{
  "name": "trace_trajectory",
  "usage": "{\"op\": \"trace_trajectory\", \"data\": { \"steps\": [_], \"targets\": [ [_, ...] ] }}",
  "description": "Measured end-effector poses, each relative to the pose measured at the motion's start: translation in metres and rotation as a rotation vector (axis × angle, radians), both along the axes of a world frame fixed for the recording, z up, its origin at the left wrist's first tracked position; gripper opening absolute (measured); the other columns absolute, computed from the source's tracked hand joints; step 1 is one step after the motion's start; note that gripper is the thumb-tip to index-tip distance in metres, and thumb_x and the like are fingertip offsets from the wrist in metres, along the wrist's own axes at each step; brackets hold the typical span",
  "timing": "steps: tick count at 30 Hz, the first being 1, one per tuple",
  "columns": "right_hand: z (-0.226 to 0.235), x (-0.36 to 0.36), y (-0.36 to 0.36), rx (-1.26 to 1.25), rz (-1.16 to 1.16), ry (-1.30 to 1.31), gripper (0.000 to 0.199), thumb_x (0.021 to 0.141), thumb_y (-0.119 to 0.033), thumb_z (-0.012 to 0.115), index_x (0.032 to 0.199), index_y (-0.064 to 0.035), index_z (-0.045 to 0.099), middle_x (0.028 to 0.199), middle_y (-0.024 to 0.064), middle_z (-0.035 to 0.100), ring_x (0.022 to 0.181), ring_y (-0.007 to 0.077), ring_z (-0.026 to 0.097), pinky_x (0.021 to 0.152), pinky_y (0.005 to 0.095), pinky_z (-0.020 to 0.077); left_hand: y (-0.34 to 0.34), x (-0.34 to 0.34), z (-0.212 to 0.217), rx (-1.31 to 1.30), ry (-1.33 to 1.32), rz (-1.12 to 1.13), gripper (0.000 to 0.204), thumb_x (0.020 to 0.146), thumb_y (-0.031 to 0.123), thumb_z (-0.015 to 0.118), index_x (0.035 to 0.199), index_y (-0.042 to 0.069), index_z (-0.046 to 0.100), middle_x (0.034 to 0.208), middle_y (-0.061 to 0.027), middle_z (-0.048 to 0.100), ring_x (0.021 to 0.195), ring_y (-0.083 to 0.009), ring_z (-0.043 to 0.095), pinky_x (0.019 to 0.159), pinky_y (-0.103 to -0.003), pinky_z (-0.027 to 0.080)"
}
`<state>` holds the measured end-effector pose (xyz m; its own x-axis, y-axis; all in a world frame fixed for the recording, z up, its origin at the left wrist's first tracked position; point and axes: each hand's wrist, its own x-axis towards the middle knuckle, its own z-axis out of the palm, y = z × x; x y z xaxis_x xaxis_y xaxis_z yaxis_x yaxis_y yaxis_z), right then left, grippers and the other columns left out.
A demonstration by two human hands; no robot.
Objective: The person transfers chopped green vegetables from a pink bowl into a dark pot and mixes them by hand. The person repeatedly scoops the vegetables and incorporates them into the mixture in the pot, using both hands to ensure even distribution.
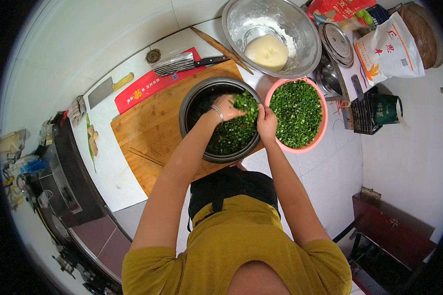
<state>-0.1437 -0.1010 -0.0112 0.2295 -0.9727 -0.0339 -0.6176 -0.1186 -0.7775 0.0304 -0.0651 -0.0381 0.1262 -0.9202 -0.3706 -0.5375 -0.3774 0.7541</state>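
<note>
My left hand (225, 106), with bangles at the wrist, is inside a round dark pot (186, 110). Its fingers are partly covered by a raised clump of chopped green onions (246, 105). More chopped greens lie in the pot below the hand. My right hand (267, 124) is closed at the right rim of the pot, where a pink basin (325, 115) nearly meets it. That basin is heaped with chopped green onions (295, 113). Beneath the pot lies a wooden cutting board (150, 129).
Behind the pot, a steel bowl (234, 29) holds a ball of dough (267, 52). A black-handled knife (174, 64) lies on a red packet (133, 96), near a cleaver (101, 92). Chopsticks (145, 156) rest on the board. Ginger (92, 135) lies left; a white bag (391, 49) stands right.
</note>
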Motion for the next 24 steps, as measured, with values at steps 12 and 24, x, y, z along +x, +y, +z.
{"op": "trace_trajectory", "data": {
  "steps": [12, 24],
  "targets": [
    [0.011, 0.006, -0.001, -0.014, 0.040, 0.046, 0.042, 0.089, -0.034, 0.047, 0.071, 0.0029, 0.054, 0.054, 0.0179, 0.047, 0.047, 0.0275, 0.045, 0.050, 0.0383, 0.0370, 0.101, 0.006, 0.013, 0.170, -0.534, -0.374, 0.024, 0.077, 0.021, 0.056, 0.096, 0.009, 0.063, 0.099, -0.0127, 0.061, 0.094, -0.0289, 0.057, 0.081, -0.040, 0.047],
    [0.008, 0.004, -0.004, 0.034, 0.037, 0.027, 0.038, 0.088, -0.033, 0.049, 0.073, 0.0015, 0.056, 0.055, 0.0176, 0.049, 0.049, 0.0283, 0.048, 0.050, 0.0379, 0.0387, 0.024, 0.022, 0.104, 0.025, -0.265, -0.226, 0.035, 0.070, 0.024, 0.061, 0.096, 0.001, 0.056, 0.096, -0.0192, 0.059, 0.093, -0.0327, 0.055, 0.082, -0.041, 0.046]
  ]
}}
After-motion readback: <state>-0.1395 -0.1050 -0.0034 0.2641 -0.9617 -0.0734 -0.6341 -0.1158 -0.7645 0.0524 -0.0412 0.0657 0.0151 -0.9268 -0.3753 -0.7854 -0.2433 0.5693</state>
